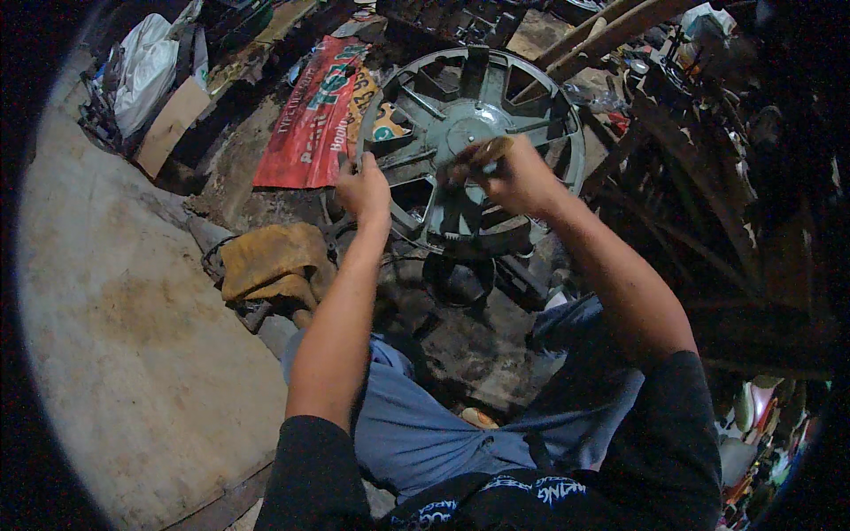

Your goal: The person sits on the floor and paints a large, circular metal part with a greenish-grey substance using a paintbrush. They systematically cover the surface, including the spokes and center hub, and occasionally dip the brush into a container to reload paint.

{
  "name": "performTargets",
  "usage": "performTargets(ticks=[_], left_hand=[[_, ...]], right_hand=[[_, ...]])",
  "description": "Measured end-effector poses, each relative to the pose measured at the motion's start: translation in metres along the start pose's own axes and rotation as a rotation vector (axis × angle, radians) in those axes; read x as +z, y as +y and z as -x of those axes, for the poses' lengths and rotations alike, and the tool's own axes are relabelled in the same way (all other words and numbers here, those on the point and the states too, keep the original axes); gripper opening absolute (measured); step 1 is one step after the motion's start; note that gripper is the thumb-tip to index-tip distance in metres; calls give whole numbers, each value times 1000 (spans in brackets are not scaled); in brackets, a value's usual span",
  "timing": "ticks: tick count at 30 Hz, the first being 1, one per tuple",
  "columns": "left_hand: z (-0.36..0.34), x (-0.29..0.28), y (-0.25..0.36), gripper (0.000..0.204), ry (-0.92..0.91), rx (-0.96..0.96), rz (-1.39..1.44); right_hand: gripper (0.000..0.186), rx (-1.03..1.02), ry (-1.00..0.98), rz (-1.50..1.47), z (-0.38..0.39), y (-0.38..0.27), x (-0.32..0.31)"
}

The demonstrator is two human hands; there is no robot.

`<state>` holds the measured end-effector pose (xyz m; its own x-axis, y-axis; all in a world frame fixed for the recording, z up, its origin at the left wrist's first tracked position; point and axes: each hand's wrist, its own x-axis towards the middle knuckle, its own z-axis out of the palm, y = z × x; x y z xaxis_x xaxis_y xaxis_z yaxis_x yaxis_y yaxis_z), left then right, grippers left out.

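A grey-green wheel cover [465, 128] with broad spokes and a round hub stands in front of me, its face toward me. On its left rim, my left hand [365, 190] is closed, the thumb pointing up along the edge. My right hand [518, 180] is over the hub and the right-hand spokes, its fingers closed and blurred. From it juts a small tan and dark thing [498, 150], too smeared to name. Whether this thing touches the wheel cover I cannot tell.
A red printed sheet [305, 124] lies behind my left hand. Nearer are a mustard-coloured cloth [274, 261] and a large pale board [133, 336]. A white plastic bag [142, 71] sits at far left. Dark wooden beams [699, 186] and clutter crowd the right.
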<state>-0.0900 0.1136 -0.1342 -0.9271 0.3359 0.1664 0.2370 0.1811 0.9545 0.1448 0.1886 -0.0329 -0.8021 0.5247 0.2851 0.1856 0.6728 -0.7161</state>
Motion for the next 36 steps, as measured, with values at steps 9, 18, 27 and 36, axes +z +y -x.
performTargets(ticks=[9, 18, 27, 36], left_hand=[[10, -10, 21, 37, -7, 59, -47], [-1, -14, 7, 38, 6, 92, -2], [19, -15, 39, 37, -19, 76, 46], [6, -10, 16, 36, 51, 161, 38]], right_hand=[[14, -93, -99, -101, 22, 8, 0], [13, -56, -149, -102, 21, -22, 6], [13, 39, -114, -181, 23, -28, -7], [11, -10, -88, -83, 32, -22, -10]])
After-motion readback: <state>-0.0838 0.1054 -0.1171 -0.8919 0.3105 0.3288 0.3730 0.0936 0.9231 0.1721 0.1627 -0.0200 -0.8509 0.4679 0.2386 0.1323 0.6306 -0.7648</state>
